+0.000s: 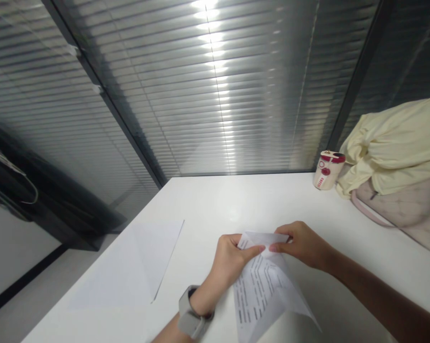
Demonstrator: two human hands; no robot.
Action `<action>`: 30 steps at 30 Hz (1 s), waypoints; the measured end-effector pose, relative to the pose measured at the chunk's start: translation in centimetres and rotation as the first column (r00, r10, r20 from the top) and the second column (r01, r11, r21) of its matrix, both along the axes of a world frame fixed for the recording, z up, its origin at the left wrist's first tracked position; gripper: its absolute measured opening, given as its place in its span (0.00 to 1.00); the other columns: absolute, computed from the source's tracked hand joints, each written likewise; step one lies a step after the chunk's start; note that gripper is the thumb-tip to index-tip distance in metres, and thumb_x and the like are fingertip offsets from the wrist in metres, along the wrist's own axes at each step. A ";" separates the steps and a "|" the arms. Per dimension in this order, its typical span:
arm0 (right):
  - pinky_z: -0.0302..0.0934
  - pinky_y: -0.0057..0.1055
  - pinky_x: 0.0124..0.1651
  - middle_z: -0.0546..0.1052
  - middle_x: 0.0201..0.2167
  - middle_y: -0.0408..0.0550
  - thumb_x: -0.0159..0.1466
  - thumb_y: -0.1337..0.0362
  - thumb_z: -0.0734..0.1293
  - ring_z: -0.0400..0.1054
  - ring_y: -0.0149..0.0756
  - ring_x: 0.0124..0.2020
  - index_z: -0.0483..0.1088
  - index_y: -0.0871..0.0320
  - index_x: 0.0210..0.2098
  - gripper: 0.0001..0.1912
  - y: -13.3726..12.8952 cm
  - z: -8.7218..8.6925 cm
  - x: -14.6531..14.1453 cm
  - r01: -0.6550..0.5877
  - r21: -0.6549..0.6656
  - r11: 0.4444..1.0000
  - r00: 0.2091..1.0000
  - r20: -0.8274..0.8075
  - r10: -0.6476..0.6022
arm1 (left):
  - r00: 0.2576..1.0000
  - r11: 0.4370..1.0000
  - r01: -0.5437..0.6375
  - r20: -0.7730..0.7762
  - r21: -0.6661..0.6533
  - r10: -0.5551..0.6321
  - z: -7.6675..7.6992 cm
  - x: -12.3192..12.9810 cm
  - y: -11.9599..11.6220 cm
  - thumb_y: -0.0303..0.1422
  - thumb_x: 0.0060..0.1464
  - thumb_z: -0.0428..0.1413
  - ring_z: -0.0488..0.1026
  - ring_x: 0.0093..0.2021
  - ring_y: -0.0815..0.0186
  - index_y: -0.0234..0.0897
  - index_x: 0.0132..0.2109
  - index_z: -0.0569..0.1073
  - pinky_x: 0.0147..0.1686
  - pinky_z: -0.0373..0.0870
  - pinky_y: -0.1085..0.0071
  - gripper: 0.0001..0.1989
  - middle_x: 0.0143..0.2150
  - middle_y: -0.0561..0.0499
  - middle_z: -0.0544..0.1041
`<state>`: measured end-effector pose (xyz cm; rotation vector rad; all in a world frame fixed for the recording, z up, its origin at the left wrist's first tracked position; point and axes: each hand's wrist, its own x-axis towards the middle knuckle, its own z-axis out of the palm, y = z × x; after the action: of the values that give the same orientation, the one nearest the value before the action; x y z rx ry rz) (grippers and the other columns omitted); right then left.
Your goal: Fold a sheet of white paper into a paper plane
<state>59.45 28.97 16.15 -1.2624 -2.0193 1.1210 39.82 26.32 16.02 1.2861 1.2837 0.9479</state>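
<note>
Tall window blinds (186,95) are ranged behind the white table (208,200). On the table's left side, blank white paper (129,267) is laid flat, well apart from the hands. At the right, a pinkish bag (404,207) is topped by pale yellow cloth (404,138), with a printed cup (327,171) set just beside the cloth. Nearer the wearer, the printed sheet (249,295) is held by its far end: its long axis is directed from the grip back toward the wearer, and its near right corner is flared outward. The far left part is pinched by the left hand (231,262), which is laid over more of the sheet; only the far right corner is pinched by the right hand (304,245). The thumbs (258,250) are separated by a narrow gap. Whether the near end is rested on the table cannot be told.
</note>
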 end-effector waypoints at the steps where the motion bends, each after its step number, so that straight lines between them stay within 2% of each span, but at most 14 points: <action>1: 0.50 0.27 0.25 0.65 0.17 0.40 0.53 0.59 0.68 0.58 0.32 0.23 0.70 0.62 0.20 0.12 0.0 0.1 0.0 -0.009 -0.018 1.000 1.000 -0.002 0.009 | 1.000 1.000 -0.002 0.001 -0.002 0.002 0.1 0.0 0.0 0.38 0.40 0.66 0.61 0.19 0.72 0.30 0.21 0.74 0.18 0.53 0.76 0.15 0.18 0.52 0.69; 4: 0.52 0.27 0.26 0.67 0.18 0.41 0.52 0.59 0.69 0.60 0.33 0.23 0.72 0.62 0.22 0.11 0.1 0.2 0.1 -0.029 -0.039 0.999 1.000 -0.002 0.029 | 1.000 1.000 -0.004 -0.007 -0.004 0.004 0.2 0.0 0.0 0.38 0.39 0.66 0.60 0.19 0.73 0.30 0.20 0.74 0.17 0.51 0.77 0.15 0.17 0.53 0.68; 10: 0.52 0.27 0.27 0.70 0.18 0.42 0.54 0.60 0.67 0.62 0.34 0.24 0.75 0.63 0.24 0.11 -0.1 0.1 0.1 0.003 0.036 0.999 0.999 0.045 -0.004 | 1.000 1.000 0.004 -0.006 -0.017 -0.004 -0.1 -0.1 0.1 0.38 0.39 0.66 0.61 0.19 0.72 0.29 0.21 0.76 0.18 0.53 0.77 0.14 0.19 0.52 0.69; 15: 0.53 0.27 0.26 0.71 0.18 0.42 0.53 0.59 0.69 0.64 0.34 0.24 0.75 0.64 0.24 0.12 0.1 0.1 0.4 -0.028 -0.013 1.000 0.999 0.030 0.028 | 1.000 1.000 0.003 -0.004 -0.013 -0.003 -0.1 -0.3 0.2 0.38 0.38 0.66 0.61 0.19 0.72 0.29 0.21 0.76 0.17 0.53 0.77 0.14 0.19 0.52 0.70; 20: 0.56 0.28 0.28 0.74 0.20 0.44 0.55 0.61 0.68 0.67 0.37 0.25 0.76 0.63 0.24 0.10 0.1 -0.2 0.3 -0.028 0.050 0.998 0.999 0.044 0.026 | 1.000 1.000 0.001 -0.022 -0.012 -0.001 -0.1 -0.2 0.1 0.39 0.38 0.66 0.61 0.19 0.72 0.30 0.21 0.75 0.17 0.52 0.77 0.15 0.18 0.52 0.69; 23: 0.60 0.30 0.29 0.76 0.21 0.46 0.55 0.60 0.69 0.70 0.39 0.27 0.76 0.62 0.25 0.10 0.3 -0.5 0.4 -0.032 0.004 0.999 0.999 0.000 0.032 | 0.999 1.000 -0.009 -0.032 -0.005 0.009 -0.2 -0.2 0.2 0.39 0.38 0.66 0.61 0.18 0.71 0.30 0.20 0.75 0.16 0.52 0.77 0.15 0.17 0.53 0.69; 26: 0.67 0.34 0.38 0.80 0.36 0.52 0.57 0.54 0.68 0.74 0.43 0.37 0.74 0.60 0.41 0.17 0.5 -0.3 0.8 0.054 -0.042 0.998 0.969 -0.241 -0.062 | 0.984 0.983 -0.174 -0.025 0.057 0.176 -0.2 -0.3 0.3 0.38 0.37 0.66 0.65 0.19 0.68 0.31 0.20 0.75 0.18 0.57 0.75 0.14 0.19 0.51 0.73; 28: 0.67 0.39 0.45 0.76 0.47 0.57 0.61 0.49 0.65 0.73 0.45 0.44 0.67 0.57 0.52 0.25 0.2 0.2 1.1 0.150 -0.003 0.989 0.915 -0.379 -0.139 | 0.947 0.942 -0.318 -0.006 0.110 0.321 -0.2 -0.5 0.5 0.39 0.39 0.65 0.70 0.23 0.64 0.31 0.24 0.76 0.20 0.61 0.74 0.14 0.24 0.48 0.77; 30: 0.65 0.43 0.49 0.70 0.55 0.59 0.60 0.47 0.64 0.69 0.46 0.50 0.61 0.56 0.56 0.30 -0.4 0.6 1.0 0.164 0.083 0.983 0.898 -0.425 -0.114 | 0.910 0.899 -0.413 0.029 0.145 0.414 -0.3 -0.6 0.6 0.40 0.42 0.64 0.73 0.28 0.60 0.31 0.30 0.77 0.23 0.65 0.72 0.14 0.30 0.45 0.80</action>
<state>60.49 28.55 16.76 -0.9879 -1.6216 1.0803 39.26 26.96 15.68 1.1432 1.5478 1.3634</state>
